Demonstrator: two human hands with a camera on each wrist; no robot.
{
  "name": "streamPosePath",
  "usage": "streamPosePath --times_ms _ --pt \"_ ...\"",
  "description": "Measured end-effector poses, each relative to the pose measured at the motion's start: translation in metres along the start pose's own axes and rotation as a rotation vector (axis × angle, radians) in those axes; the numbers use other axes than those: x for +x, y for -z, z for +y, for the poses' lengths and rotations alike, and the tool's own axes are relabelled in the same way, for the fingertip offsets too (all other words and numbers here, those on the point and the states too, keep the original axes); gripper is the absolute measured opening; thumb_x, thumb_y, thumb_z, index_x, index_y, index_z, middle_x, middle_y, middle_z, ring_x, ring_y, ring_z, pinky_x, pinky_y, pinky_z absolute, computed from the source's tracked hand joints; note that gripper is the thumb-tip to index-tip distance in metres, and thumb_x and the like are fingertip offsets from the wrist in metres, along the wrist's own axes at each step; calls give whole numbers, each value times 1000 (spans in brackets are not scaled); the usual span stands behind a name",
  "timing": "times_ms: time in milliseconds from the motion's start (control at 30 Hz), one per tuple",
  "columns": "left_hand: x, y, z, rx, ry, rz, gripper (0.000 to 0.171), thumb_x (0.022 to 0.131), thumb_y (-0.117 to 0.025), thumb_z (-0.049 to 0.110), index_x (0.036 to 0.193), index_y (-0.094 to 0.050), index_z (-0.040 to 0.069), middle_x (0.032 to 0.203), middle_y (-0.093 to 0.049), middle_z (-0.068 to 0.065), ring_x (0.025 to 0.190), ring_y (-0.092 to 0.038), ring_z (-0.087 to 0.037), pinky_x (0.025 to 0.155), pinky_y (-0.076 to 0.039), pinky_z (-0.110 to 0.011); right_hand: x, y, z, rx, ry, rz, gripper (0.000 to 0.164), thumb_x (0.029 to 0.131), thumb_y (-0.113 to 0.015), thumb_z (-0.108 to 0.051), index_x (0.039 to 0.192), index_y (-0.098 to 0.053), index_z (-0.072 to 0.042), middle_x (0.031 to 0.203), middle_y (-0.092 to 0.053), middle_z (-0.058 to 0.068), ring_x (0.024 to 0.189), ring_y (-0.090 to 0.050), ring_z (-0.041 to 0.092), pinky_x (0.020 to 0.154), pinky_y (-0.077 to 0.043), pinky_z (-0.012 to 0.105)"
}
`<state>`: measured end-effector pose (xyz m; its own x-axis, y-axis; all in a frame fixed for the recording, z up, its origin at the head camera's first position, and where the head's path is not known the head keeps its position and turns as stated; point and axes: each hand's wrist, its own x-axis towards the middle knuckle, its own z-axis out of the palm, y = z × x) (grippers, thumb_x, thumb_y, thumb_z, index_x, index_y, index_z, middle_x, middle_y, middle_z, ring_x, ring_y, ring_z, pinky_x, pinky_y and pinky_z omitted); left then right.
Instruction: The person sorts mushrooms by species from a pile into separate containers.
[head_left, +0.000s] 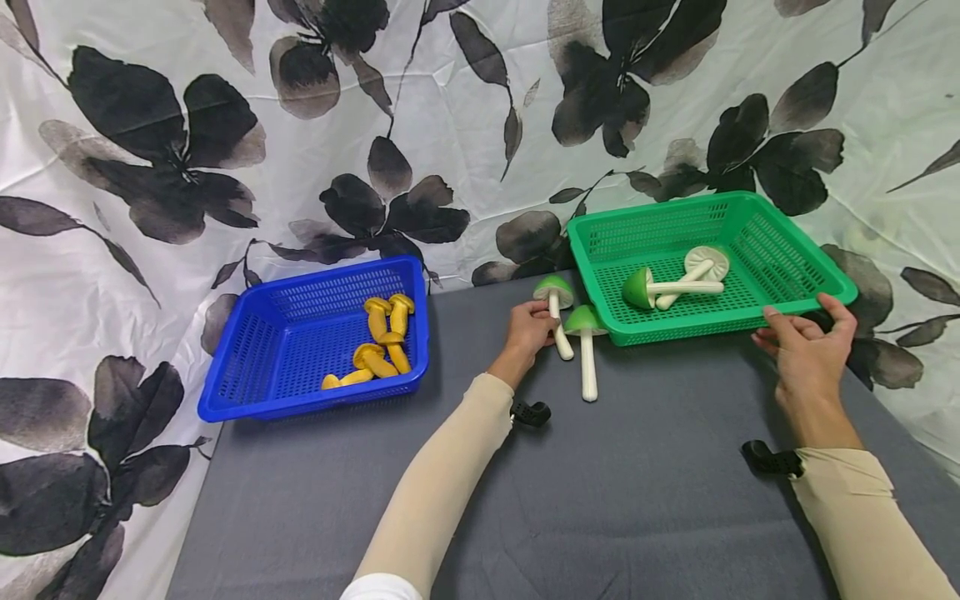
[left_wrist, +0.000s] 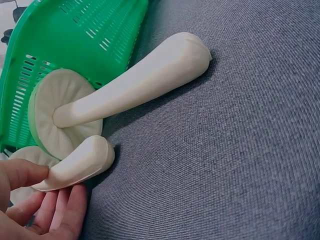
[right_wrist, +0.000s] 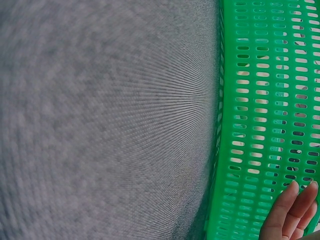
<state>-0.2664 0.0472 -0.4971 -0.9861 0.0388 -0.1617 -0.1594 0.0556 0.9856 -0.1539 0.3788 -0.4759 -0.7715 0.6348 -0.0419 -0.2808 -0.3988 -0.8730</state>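
My left hand [head_left: 529, 332] pinches the white stem of a toy mushroom with a green cap [head_left: 553, 292], between thumb and fingertips. Right beside it, a second green-capped mushroom [head_left: 588, 367] lies on the grey cloth, its cap near the green basket; the left wrist view shows its pale underside and thick stem [left_wrist: 145, 80]. My right hand [head_left: 813, 358] holds the front right corner of the green basket [head_left: 795, 250], with fingertips [right_wrist: 287, 197] against its slotted outer wall. Inside that basket lie two more mushrooms [head_left: 641, 288], their stems crossing.
To the left stands a blue basket [head_left: 258, 350] with several small yellow mushrooms [head_left: 372, 357] at its right side. Grey cloth [head_left: 300, 500] covers the table. Behind it hangs a white curtain with dark flowers [head_left: 450, 100], close to both baskets.
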Motion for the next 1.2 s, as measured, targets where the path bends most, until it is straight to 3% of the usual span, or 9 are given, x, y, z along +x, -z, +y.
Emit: streamPosePath --times_ms 667,900,1200 --pt "-2 21 3 -116 48 6 38 90 -70 -5 128 -67 4 113 -67 -13 96 -70 -26 79 -60 -47 -1 -1 -1 8 -11 3 84 82 -82 -1 145 -31 -23 87 -68 5 64 -69 16 57 -59 28" --pt "-3 27 7 -152 39 -11 37 90 -70 -4 125 -68 5 111 -69 -11 97 -71 -27 78 -61 -45 -1 -1 -1 13 -12 3 84 82 -82 0 145 -31 -23 85 -67 5 62 -68 15 56 -59 28" --pt "-3 31 15 -190 14 -38 37 91 -70 -4 127 -67 4 101 -67 -5 91 -68 -20 75 -61 -42 -1 0 0 9 -12 -3 84 83 -81 0 145 -31 -24 85 -67 5 63 -68 16 56 -59 28"
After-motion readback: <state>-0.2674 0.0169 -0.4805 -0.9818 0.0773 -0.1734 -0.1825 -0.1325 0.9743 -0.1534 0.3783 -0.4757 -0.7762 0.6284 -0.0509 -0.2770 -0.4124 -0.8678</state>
